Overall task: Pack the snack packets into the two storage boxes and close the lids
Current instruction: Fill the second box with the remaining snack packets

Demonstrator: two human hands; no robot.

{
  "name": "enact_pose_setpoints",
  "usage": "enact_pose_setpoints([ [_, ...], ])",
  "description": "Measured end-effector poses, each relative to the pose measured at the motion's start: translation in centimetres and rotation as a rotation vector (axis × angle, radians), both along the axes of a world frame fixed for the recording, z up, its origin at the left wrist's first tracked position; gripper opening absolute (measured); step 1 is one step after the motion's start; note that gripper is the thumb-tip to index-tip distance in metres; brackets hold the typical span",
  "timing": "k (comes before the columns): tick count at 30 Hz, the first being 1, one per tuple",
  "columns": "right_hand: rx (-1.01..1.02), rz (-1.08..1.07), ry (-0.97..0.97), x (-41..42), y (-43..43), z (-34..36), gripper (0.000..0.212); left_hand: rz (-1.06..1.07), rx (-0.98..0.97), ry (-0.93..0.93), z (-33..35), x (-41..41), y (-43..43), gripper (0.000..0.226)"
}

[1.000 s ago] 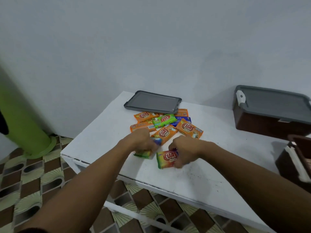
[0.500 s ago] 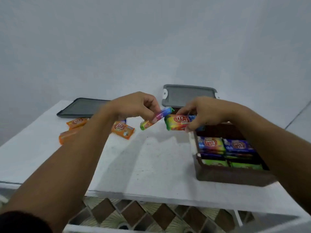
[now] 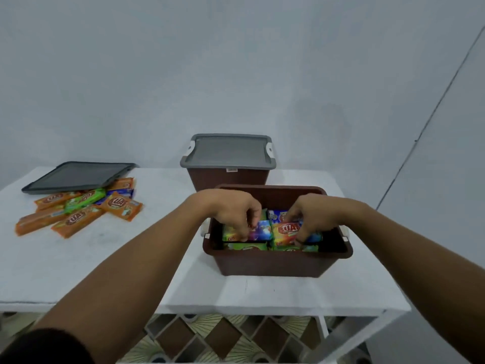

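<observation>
1. Open box [image 3: 275,262]: brown, lidless, stood near the table's front edge; ref. landmark for entries below.
2. Blue-purple pkt [image 3: 259,230]: lay inside the open box, left half, on top of the packed layer; pinched by the curled fingers of the L hand [image 3: 231,208].
3. Orange-yellow pkt [image 3: 284,232]: inside the open box, right half, just beside item 2; gripped at its right end by the R hand [image 3: 312,214], thumb and fingers curled round it.
4. Packed pkts [image 3: 246,246]: green and blue wrappers, lay flat beneath items 2–3.
5. Closed box [image 3: 228,179]: directly behind the open box; contact betw. them not discernible. Grey lid [image 3: 228,151] sat on it w/ white clips at both ends.
6. Loose pkts [image 3: 78,208]: mostly orange, some green and blue, heaped well left of the open box.
7. Spare lid [image 3: 76,176]: grey, left of and behind the open box; its near edge rested on the heap.
8. Table [image 3: 105,264]: white, bore all items; patterned floor tiles [image 3: 210,337] showed in front of and below the open box.
</observation>
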State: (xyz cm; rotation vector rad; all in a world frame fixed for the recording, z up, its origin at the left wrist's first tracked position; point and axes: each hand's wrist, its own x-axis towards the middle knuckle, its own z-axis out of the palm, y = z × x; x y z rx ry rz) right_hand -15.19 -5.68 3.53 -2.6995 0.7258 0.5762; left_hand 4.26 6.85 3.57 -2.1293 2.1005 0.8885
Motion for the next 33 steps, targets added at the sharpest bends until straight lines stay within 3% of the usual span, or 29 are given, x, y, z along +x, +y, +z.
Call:
enact_pose_setpoints([
  [5,0.002,0.022,0.05,-0.6,-0.4,-3.5,0.047,-0.022,0.118,-0.153,-3.4,-1.0,-0.2,0.019],
  [12,0.003,0.015,0.007,-0.6,-0.8,-5.7,0.034,0.011,0.13,-0.092,-4.8,-0.7,-0.6,0.016],
  [18,0.101,0.068,0.098,-0.1,-0.7,-4.8,0.049,0.037,0.2,-0.191,-5.0,-1.2,-1.5,0.044],
  [26,0.102,0.086,0.171,0.2,-0.7,-4.8,0.048,0.017,0.361,-0.217,-4.6,-1.8,-1.6,0.045],
  [33,0.127,0.049,0.395,1.1,0.0,-3.2,0.052,0.096,0.532,-0.081,-3.9,-1.9,-2.1,0.05],
])
